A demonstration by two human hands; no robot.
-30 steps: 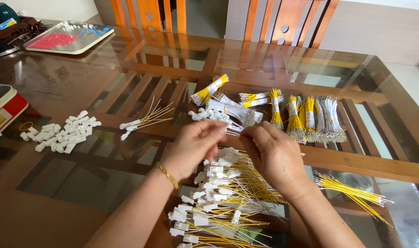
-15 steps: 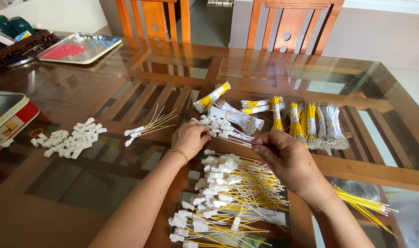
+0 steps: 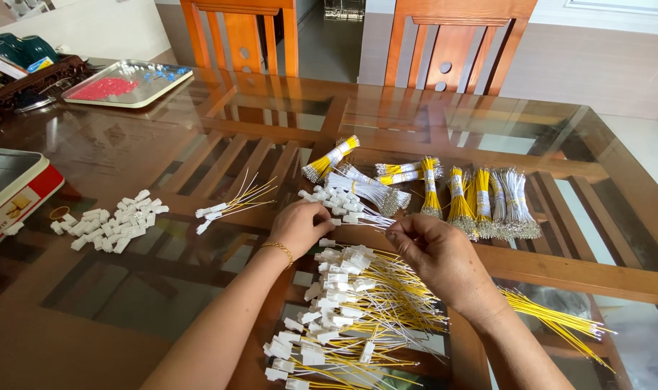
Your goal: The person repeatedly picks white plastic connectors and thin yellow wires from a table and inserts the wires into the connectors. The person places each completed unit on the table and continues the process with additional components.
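Note:
My left hand (image 3: 300,225) rests on the glass table (image 3: 163,152) with its fingertips pinching a small white plug (image 3: 327,211) from a cluster of plugs with white wires. My right hand (image 3: 437,249) pinches the thin wire ends (image 3: 376,223) that run to that plug. Just below both hands lies a large heap of yellow wires with white plugs (image 3: 350,310).
Taped bundles of yellow and white wires (image 3: 459,195) lie beyond the hands. Loose white plugs (image 3: 109,224) and a few finished leads (image 3: 228,204) sit to the left. A red tin (image 3: 15,195), a metal tray (image 3: 127,83), loose yellow wires (image 3: 556,321) and two wooden chairs surround them.
Both hands have moved up from the heap to the white-wire cluster. The view has tilted and shifted a little.

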